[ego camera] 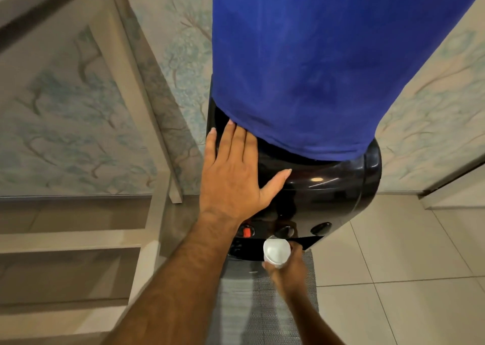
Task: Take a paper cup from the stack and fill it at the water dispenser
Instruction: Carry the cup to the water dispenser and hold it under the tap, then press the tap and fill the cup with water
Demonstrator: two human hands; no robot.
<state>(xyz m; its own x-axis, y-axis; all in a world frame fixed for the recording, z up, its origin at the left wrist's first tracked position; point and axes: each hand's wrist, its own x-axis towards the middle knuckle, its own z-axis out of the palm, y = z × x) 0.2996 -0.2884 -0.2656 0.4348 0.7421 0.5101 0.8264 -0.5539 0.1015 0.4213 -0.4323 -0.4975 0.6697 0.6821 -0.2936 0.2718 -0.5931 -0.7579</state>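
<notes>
Hands first: we see our left hand point(233, 176) spread flat, fingers apart and thumb angled out to the right, palm down on the glossy black top of the water dispenser point(341, 184), gripping nothing. Our right hand point(286, 268) is lower in the view and closed around a white paper cup point(276, 250), fingers wrapped about its side from below and from the right, so that the open mouth of the cup faces up toward us. The cup sits just in front of the dispenser's dark recess, directly under the row of taps, below the middle black tap point(284, 231); we cannot tell whether its rim touches that tap, and we cannot tell whether any water is in it, since the inside reads only as white. To the left of the middle tap there is a tap with a red button point(247, 231), partly hidden by our left wrist, and to the right a third dark tap point(321, 227). Above the black body stands the large bottle under a blue cloth cover point(301, 69), whose lower hem just meets the fingertips of our left hand. On the floor in front of the machine lies a grey woven mat point(262, 305), beneath our right forearm, with pale floor tiles point(406, 266) to the right. To the left stands a light wooden shelf unit point(105, 239) against wallpaper point(78, 124) printed with bluish trees.
</notes>
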